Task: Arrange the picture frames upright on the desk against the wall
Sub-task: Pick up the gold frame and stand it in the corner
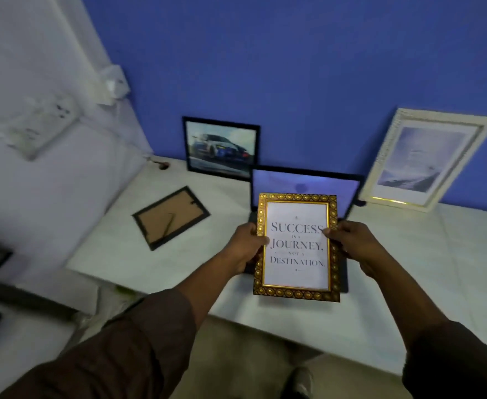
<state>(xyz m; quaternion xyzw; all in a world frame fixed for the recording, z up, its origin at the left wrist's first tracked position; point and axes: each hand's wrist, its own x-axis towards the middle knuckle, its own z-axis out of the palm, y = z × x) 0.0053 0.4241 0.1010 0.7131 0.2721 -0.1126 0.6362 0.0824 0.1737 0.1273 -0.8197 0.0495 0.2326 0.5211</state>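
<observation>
Sockets and a plugged-in adapter (pixel 115 84) are seen on the pale side wall at far left. Next, a black frame (pixel 171 217) lies face down on the white worktop (pixel 437 254), its brown backing and folded stand showing; it is judged not yet arranged, since nothing props it. Behind it, a black-framed car picture (pixel 221 148) is stood upright with its top edge rested on the blue wall (pixel 294 67), an arrangement that matches the task. At centre, an open laptop (pixel 305 182) is partly hidden by the gold ornate frame (pixel 296 246), which carries a printed quotation and is held above the worktop, near its front edge and well clear of the wall. The left hand (pixel 246 246) is clasped on the frame's left edge, thumb on the front, and the right hand (pixel 351 243) is clasped on its right edge likewise; gripping both sides is judged to keep the glazed face level and readable while a place is chosen. At far right, a white frame with a pale landscape (pixel 420 159) is leaned against the wall at a marked tilt. The gap between the car picture and the white frame is judged the likely spot, though the laptop stands before it.
</observation>
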